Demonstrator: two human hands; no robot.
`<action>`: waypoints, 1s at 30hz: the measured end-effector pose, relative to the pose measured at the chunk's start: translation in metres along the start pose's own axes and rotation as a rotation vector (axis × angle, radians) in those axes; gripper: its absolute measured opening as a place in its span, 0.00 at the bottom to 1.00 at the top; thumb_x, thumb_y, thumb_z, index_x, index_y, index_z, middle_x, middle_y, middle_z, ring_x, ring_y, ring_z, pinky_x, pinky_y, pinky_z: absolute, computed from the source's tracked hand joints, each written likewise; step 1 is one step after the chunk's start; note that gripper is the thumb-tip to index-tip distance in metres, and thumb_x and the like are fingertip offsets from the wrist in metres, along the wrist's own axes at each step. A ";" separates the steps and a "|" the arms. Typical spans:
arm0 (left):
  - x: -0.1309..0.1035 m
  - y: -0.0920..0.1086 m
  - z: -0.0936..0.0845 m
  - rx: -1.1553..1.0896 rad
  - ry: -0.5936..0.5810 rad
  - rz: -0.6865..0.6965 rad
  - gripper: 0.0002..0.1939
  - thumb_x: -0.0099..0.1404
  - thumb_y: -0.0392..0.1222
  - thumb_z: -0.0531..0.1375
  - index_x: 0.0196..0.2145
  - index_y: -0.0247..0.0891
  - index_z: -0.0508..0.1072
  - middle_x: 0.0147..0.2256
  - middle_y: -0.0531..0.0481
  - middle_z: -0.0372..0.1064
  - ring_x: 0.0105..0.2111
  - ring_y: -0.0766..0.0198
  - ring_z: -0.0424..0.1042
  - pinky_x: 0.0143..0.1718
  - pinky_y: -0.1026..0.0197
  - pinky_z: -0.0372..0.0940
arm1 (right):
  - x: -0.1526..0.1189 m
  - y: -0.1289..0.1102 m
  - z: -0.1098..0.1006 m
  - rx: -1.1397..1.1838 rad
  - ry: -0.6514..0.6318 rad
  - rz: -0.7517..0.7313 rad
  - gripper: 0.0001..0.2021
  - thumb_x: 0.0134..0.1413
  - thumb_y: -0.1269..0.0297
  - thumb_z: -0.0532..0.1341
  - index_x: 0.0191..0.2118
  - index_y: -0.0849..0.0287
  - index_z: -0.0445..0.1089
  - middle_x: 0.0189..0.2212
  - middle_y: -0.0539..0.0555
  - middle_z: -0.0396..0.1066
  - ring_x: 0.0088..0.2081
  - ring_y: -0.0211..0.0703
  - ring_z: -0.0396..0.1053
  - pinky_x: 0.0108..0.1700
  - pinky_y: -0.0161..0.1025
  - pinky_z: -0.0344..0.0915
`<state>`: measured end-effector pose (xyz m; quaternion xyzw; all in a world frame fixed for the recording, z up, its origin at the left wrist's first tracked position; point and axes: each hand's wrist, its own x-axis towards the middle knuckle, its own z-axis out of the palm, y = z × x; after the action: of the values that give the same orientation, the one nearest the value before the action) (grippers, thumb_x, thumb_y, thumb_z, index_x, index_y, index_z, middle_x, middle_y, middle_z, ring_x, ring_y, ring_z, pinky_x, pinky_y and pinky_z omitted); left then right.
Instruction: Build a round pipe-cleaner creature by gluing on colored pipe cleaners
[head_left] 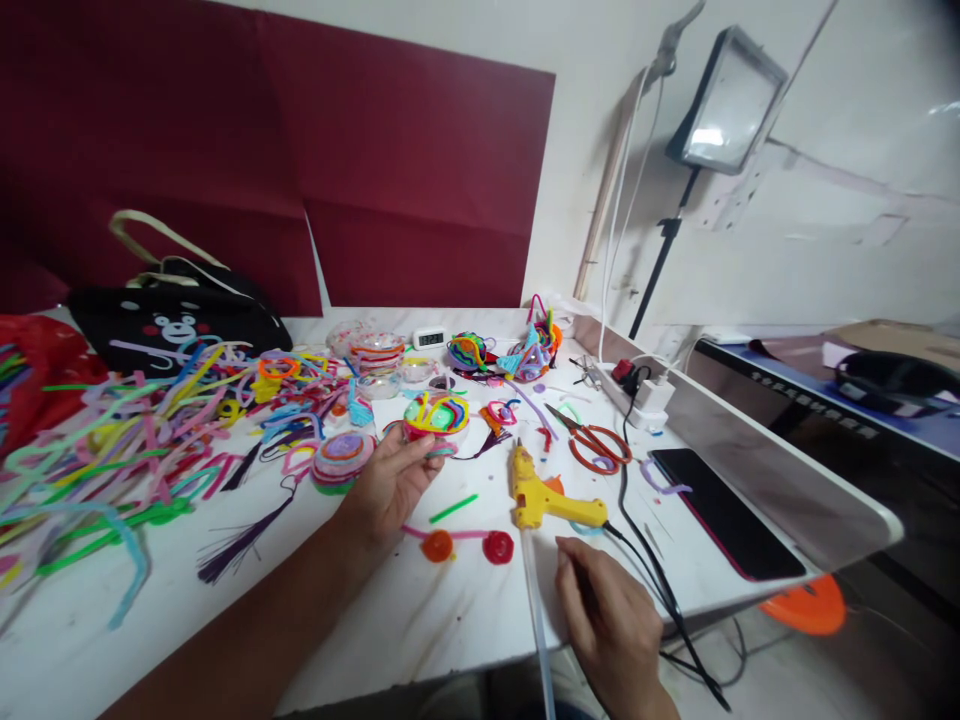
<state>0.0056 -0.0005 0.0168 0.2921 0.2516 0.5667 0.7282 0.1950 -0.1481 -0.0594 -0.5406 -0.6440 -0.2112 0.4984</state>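
Note:
My left hand (397, 478) is closed around a small round craft piece (435, 412) made of coiled pipe cleaners, with yellow, blue and red strips across its green top. A pink and purple coiled disc (343, 458) lies just left of that hand. My right hand (609, 615) rests at the table's front edge, its fingers curled with nothing visible in them. A yellow hot glue gun (551, 498) lies just beyond it, nozzle pointing away and a clear glue stick (538, 610) trailing from its rear. Between my hands are an orange coil (437, 545) and a red coil (498, 547) on a pink strip.
Orange-handled scissors (598, 445) and a black phone (724, 512) lie at the right, near the glue gun's cable (637, 535). Loose pipe cleaners (150, 430) heap up on the left beside a purple tassel (247, 540). A small digital clock (430, 339) stands at the back.

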 end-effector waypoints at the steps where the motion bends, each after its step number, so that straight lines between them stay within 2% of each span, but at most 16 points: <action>1: 0.000 0.000 0.000 0.006 -0.004 0.004 0.13 0.52 0.20 0.63 0.31 0.34 0.69 0.32 0.49 0.69 0.28 0.68 0.68 0.26 0.66 0.63 | -0.002 0.001 0.001 0.007 -0.009 0.016 0.07 0.61 0.74 0.57 0.44 0.61 0.69 0.31 0.56 0.77 0.29 0.41 0.75 0.32 0.36 0.70; 6: 0.001 -0.001 -0.001 0.011 -0.014 0.012 0.13 0.52 0.21 0.63 0.31 0.35 0.69 0.32 0.50 0.69 0.29 0.68 0.68 0.26 0.66 0.62 | -0.007 0.002 0.003 0.020 -0.034 0.068 0.07 0.62 0.72 0.56 0.44 0.61 0.70 0.31 0.56 0.77 0.29 0.41 0.75 0.32 0.37 0.69; 13: 0.001 0.000 -0.003 -0.025 0.004 0.003 0.13 0.52 0.20 0.63 0.30 0.35 0.69 0.31 0.50 0.70 0.27 0.69 0.67 0.25 0.66 0.63 | 0.002 0.000 0.000 0.005 -0.010 0.003 0.07 0.61 0.73 0.56 0.42 0.62 0.69 0.28 0.55 0.76 0.26 0.41 0.74 0.29 0.35 0.69; 30: -0.001 0.004 0.002 -0.061 0.064 -0.029 0.13 0.52 0.19 0.59 0.28 0.35 0.67 0.27 0.52 0.69 0.25 0.67 0.69 0.23 0.65 0.63 | -0.007 0.004 0.005 0.023 -0.016 0.055 0.06 0.62 0.71 0.56 0.42 0.61 0.69 0.30 0.56 0.76 0.28 0.42 0.74 0.32 0.37 0.70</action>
<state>0.0043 -0.0012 0.0213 0.2476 0.2615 0.5725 0.7366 0.1959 -0.1461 -0.0686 -0.5540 -0.6353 -0.1857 0.5049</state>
